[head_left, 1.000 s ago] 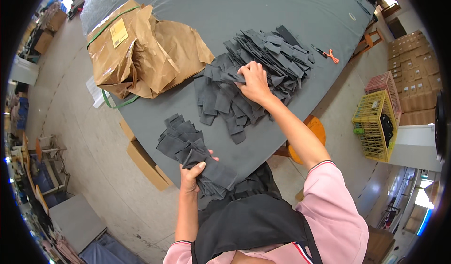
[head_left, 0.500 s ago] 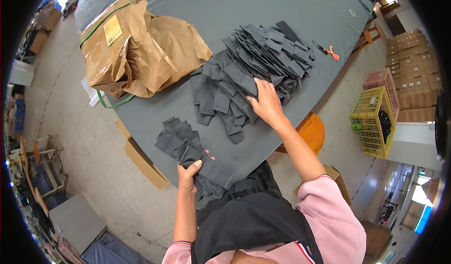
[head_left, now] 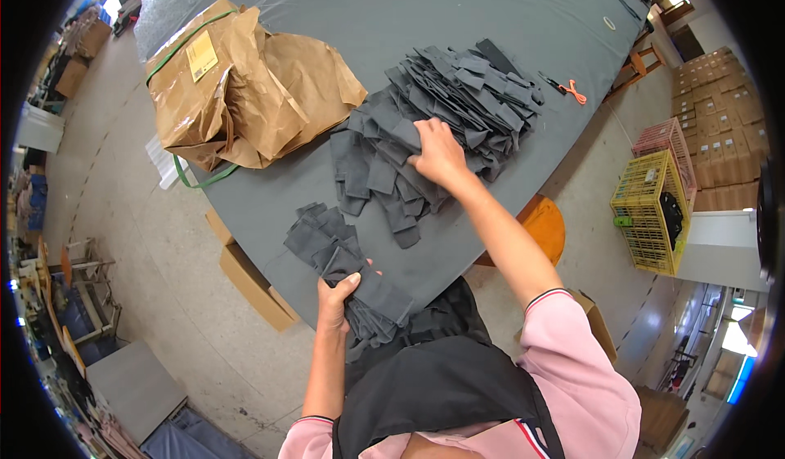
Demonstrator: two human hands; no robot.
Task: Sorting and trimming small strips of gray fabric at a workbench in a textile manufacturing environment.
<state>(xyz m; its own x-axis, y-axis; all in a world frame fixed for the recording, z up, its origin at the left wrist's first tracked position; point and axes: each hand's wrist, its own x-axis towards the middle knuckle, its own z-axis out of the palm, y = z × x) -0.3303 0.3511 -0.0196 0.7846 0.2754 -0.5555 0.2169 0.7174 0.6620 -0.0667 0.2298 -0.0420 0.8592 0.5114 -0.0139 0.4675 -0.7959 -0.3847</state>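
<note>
A bundle of dark grey fabric pieces (head_left: 380, 289) is gripped in my left hand (head_left: 337, 291) at the table's near edge, thumb on top. The pieces fan out on both sides of the hand. Farther right, my right hand (head_left: 441, 155) reaches into a large heap of similar fabric pieces (head_left: 466, 91). Its thumb and fingers close on one fabric piece (head_left: 402, 130) at the heap's left part. The fingertips are partly hidden against the cloth. Several looser pieces hang down the heap's near side.
A crumpled brown paper bag (head_left: 270, 91) with green straps lies left of the heap on the grey-covered table (head_left: 343, 9). Orange-handled scissors (head_left: 572, 91) lie at the right. An orange stool (head_left: 541, 228), yellow crate (head_left: 646, 205) and cardboard box (head_left: 253, 283) stand beside the table.
My right hand has moved a little left and away from me across the heap. My left hand, still holding its bundle, has shifted slightly to the right.
</note>
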